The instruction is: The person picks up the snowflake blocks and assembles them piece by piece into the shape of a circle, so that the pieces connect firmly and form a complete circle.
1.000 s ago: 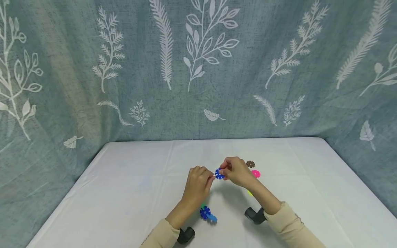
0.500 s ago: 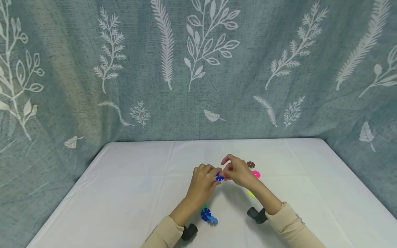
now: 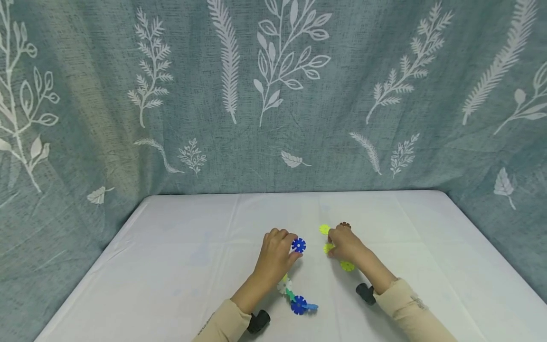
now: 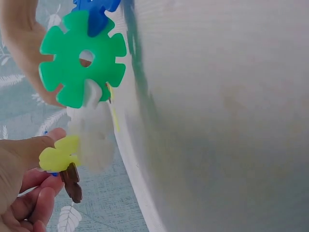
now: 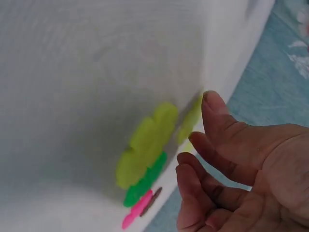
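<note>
My left hand point(image 3: 273, 251) pinches a blue notched plastic disc point(image 3: 301, 248) between thumb and fingers. From it hangs a chain of interlocked snowflake discs. In the left wrist view a brown disc point(image 4: 71, 184), a yellow disc point(image 4: 54, 158), a whitish disc point(image 4: 96, 145) and a green disc point(image 4: 106, 46) follow one another. Lower in the head view the chain ends in a blue disc point(image 3: 297, 308) and a light blue one point(image 3: 312, 307). My right hand point(image 3: 349, 246) is lowered beside a yellow disc point(image 3: 327, 248); its thumb and fingers stand apart with nothing visible between them.
Loose discs lie around the right hand: yellow ones point(image 3: 324, 229) point(image 3: 348, 267), a brown one point(image 3: 344, 223), and in the right wrist view a green disc point(image 5: 145, 183) and a pink disc point(image 5: 137, 210). A white cloth covers the table point(image 3: 179, 256); a patterned curtain point(image 3: 239, 156) hangs behind.
My right hand has let go of the blue disc and moved right and down toward the loose discs. The left hand keeps hold of it, and the lower chain has swung right.
</note>
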The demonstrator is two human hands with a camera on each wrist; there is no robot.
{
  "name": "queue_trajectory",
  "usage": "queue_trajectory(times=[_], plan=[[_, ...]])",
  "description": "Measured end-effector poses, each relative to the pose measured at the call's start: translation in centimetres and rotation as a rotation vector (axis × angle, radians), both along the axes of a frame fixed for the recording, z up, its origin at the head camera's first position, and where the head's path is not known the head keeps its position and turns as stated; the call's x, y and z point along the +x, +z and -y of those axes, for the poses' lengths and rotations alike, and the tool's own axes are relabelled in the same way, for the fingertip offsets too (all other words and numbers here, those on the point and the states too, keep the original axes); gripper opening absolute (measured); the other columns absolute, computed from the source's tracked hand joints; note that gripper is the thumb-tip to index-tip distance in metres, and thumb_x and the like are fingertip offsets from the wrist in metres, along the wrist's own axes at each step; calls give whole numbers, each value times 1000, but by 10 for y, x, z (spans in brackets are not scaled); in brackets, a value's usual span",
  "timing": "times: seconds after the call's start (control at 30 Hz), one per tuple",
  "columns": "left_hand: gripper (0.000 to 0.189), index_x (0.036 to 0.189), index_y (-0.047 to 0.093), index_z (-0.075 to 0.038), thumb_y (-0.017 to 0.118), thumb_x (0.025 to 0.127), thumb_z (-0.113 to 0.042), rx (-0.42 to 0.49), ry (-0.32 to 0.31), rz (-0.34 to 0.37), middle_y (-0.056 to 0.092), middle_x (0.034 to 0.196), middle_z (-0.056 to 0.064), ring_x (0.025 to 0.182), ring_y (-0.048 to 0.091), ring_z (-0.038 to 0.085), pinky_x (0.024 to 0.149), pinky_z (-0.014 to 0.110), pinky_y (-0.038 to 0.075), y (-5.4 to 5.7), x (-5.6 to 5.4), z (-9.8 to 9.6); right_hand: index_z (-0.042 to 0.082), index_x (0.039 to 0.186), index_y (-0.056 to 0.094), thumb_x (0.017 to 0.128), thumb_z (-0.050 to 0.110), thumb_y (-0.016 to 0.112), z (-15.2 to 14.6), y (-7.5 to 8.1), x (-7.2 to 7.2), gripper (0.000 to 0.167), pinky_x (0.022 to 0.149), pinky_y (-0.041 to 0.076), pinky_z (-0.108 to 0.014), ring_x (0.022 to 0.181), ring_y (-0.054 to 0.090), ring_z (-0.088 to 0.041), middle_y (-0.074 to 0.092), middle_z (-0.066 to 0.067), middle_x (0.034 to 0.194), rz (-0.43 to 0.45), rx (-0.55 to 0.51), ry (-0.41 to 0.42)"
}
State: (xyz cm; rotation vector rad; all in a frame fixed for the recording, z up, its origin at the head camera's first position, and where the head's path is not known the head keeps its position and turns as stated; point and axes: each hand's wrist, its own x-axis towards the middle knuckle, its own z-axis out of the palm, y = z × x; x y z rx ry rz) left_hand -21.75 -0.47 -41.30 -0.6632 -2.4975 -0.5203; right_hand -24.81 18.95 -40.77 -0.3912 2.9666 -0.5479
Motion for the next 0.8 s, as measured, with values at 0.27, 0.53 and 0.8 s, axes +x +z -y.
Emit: queue_trajectory(times=[0.27, 0.53, 0.8], plan=[[33, 89, 70, -7, 82, 64, -25, 12, -4, -12, 65, 80, 3, 74, 53, 16, 65, 26, 38, 0, 0, 1, 4, 87, 57, 71, 4, 74, 4, -5, -2, 23, 62, 42, -31, 69, 47, -15, 57, -5, 75, -28, -78, 6], [33, 86, 70, -9, 83, 61, -27, 16, 16, -42, 67, 76, 2, 69, 54, 16, 64, 27, 37, 0, -1, 2, 8, 85, 59, 77, 0, 68, 10, 1, 10, 15, 57, 43, -20, 62, 55, -7, 65, 0, 71, -365, -278, 211], [32, 86, 71, -8, 82, 63, -28, 10, 7, -13, 69, 75, 2, 67, 55, 15, 62, 25, 35, 0, -1, 1, 11, 82, 61, 77, 4, 69, 18, 5, 17, 12, 55, 44, -17, 60, 56, -5, 68, 1, 73, -491, -248, 225]])
